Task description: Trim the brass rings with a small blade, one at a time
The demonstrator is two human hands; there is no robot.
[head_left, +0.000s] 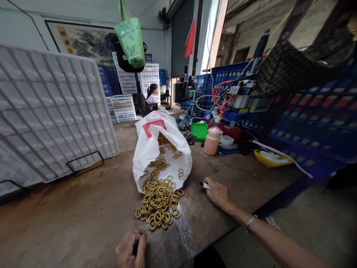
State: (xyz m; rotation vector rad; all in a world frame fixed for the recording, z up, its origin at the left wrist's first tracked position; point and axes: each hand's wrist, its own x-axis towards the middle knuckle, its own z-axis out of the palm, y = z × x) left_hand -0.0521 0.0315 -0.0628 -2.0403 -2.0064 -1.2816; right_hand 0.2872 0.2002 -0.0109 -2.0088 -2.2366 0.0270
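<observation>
A heap of brass-coloured rings (160,197) spills onto the brown tabletop from the mouth of a white plastic bag (142,154) lying on its side; more rings lie inside. Just below the heap, my left hand (131,248) rests on the table with its fingers curled; whatever they may hold is hidden. To the right of the bag, my right hand (219,191) is closed around a small knife-like tool (205,185) with a dark tip and a whitish part. Its tip points left, toward the bag, without touching the rings.
White moulded trays (50,111) stand upright at left behind a black wire stand (85,163). At right are a pink bottle (212,141), a green tray (199,131), a yellow dish (272,159), a machine with orange hoses (240,100) and blue crates (315,123). A person (152,97) sits farther back.
</observation>
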